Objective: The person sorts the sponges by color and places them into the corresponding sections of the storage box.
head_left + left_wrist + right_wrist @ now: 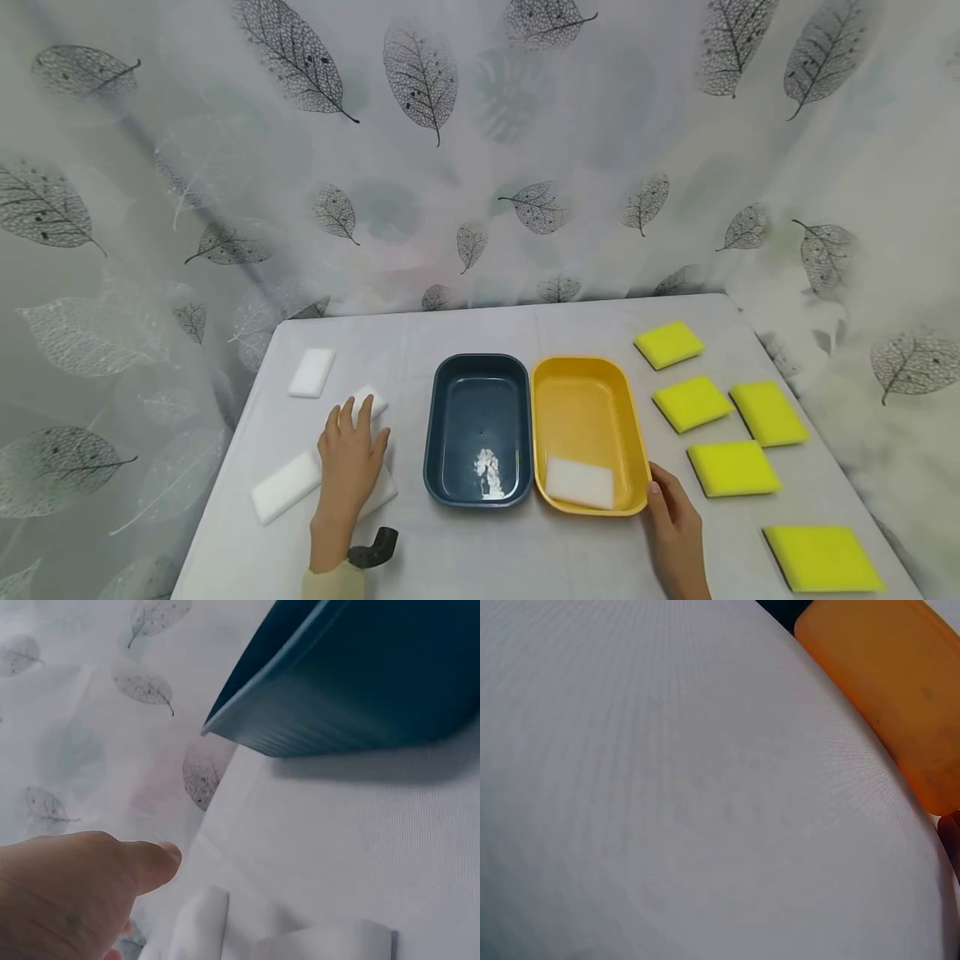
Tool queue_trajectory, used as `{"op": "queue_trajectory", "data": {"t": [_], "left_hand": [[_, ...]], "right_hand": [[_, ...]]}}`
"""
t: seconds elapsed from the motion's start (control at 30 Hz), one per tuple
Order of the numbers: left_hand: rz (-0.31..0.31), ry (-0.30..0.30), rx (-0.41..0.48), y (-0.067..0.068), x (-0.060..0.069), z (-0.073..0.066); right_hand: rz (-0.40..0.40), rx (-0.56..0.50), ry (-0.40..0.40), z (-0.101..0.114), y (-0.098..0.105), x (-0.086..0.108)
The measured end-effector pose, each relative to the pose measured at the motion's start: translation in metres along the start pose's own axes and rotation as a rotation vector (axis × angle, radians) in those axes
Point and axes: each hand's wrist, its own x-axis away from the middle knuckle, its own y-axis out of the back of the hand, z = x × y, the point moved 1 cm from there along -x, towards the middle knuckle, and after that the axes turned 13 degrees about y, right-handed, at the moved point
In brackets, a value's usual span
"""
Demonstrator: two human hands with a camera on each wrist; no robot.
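Note:
My left hand, fingers spread, is over the left side of the table among several white sponge blocks. Its fingertips are at one white sponge, partly hidden behind them; contact cannot be made out. Another sponge lies left of the hand, one lies partly under it, and one farther back. My right hand touches the front right corner of a yellow tray with thumb and fingertips. One white sponge lies at the tray's near end. A dark blue tray stands beside it, holding nothing.
Several yellow sponges with dark undersides, such as the nearest one, lie along the right side of the table. A leaf-patterned curtain hangs behind the table. A black strap piece shows at the left wrist.

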Motion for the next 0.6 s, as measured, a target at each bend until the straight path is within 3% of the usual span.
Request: {"op": "queue_trajectory", "data": {"t": [0.23, 0.47, 0.6], "left_hand": [[0.033, 0.049, -0.013, -0.005, -0.005, 0.011], [0.118, 0.112, -0.055, -0.010, -0.006, 0.021], [0.110, 0.114, -0.058, -0.014, -0.007, 0.025]], "right_hand": [[0.004, -0.008, 0.015, -0.001, 0.000, 0.000], [0.010, 0.006, 0.003, -0.002, 0.000, 0.000], [0.010, -0.001, 0.005, -0.002, 0.000, 0.000]]}}
